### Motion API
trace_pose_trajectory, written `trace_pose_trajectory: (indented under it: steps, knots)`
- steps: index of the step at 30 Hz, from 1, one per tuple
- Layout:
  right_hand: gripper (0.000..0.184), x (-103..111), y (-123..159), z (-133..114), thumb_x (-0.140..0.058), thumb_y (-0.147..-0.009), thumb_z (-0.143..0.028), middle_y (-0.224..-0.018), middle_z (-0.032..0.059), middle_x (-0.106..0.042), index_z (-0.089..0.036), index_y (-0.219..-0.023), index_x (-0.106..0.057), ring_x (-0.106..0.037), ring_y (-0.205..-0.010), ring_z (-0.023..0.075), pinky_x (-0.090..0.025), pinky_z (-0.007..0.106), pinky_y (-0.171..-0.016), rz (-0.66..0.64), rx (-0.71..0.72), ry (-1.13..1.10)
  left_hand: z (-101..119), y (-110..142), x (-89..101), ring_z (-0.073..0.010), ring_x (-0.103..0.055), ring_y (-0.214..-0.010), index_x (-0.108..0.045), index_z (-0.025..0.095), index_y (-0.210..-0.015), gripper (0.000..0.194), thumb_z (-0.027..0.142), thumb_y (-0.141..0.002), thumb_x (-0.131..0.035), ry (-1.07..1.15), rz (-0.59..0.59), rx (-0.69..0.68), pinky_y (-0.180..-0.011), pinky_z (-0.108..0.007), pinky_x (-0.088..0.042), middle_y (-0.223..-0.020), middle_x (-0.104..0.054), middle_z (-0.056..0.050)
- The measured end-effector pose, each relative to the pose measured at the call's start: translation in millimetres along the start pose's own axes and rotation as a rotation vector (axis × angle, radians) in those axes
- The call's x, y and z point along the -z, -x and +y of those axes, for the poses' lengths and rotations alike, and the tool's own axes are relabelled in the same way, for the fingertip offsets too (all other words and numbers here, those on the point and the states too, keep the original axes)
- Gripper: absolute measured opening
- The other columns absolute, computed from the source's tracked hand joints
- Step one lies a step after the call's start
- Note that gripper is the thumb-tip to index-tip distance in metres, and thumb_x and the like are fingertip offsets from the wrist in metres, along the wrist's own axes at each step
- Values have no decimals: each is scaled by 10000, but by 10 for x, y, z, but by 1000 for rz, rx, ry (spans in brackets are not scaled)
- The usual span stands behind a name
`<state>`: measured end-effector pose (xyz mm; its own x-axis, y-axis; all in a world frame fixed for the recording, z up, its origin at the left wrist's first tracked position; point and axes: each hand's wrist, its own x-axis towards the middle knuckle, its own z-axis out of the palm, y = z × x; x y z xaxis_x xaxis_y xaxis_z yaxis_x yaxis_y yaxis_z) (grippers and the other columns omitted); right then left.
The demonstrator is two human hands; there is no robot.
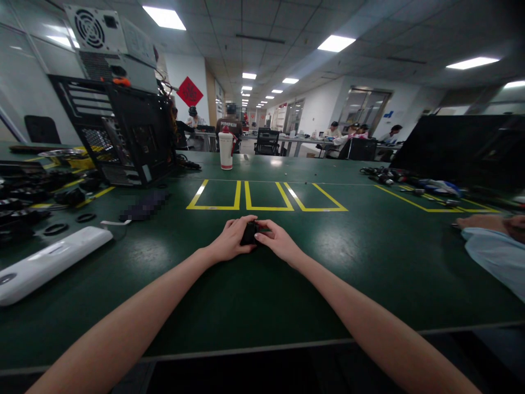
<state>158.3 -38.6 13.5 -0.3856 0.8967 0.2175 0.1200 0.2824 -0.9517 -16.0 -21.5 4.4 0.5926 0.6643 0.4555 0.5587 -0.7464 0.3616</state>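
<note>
Between my two hands, low over the green tabletop (246, 295), is a small black object (248, 234), mostly covered by fingers, so its kind does not show. My left hand (232, 238) is closed round its left side, thumb at the near edge and fingers over the top. From the right, the fingers and thumb of my right hand (275, 239) pinch it. Just beyond the hands, yellow tape outlines (268, 208) mark several box shapes on the table.
At left stand an open black computer case (143, 137) with a power supply (98, 33) on top, a white power strip (53, 262) and black parts. A white cup (226, 150) stands behind the tape. Cables (435, 187), a dark monitor (463, 148) and another person's sleeve (492, 254) are at right.
</note>
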Motion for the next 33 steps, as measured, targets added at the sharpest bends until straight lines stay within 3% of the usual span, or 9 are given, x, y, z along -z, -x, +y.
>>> trace_pose_trajectory:
  steps: [7, 14, 25, 33]
  knots:
    - [189, -18, 18, -1, -532, -745, -250, -993, 18, -519, -195, -917, -478, -550, -934, 145, -443, 339, -853, 23, 48, -60, -2, -5, -13, -245, -395, -1142, -208, 243, -1237, 668, 282, -687, -586, 3, 1, 20, -957, -428, -249, -1228, -407, -77]
    - [340, 10, -2, 4, -540, -739, -238, -1108, 61, -506, -199, -1072, -479, -509, -1023, 175, -388, 385, -919, 23, -4, 20, 26, 1, 22, -239, -407, -1127, -207, 232, -1244, 657, 284, -703, -577, -12, -6, 2, -970, -424, -245, -1212, -417, -81]
    - [221, -18, 9, 2, -552, -733, -247, -1020, 34, -516, -192, -932, -471, -558, -946, 162, -423, 376, -877, 1, 37, -94, 17, 12, 14, -234, -424, -1105, -241, 237, -1220, 621, 260, -702, -582, -68, 25, 12, -971, -426, -234, -1184, -443, -70]
    - [337, -4, -22, -20, -542, -739, -240, -1112, 67, -502, -186, -1064, -473, -534, -976, 170, -403, 381, -905, 13, -40, -21, 18, 6, 12, -228, -421, -1106, -236, 232, -1221, 620, 260, -703, -576, -58, 29, 2, -969, -421, -232, -1186, -440, -72]
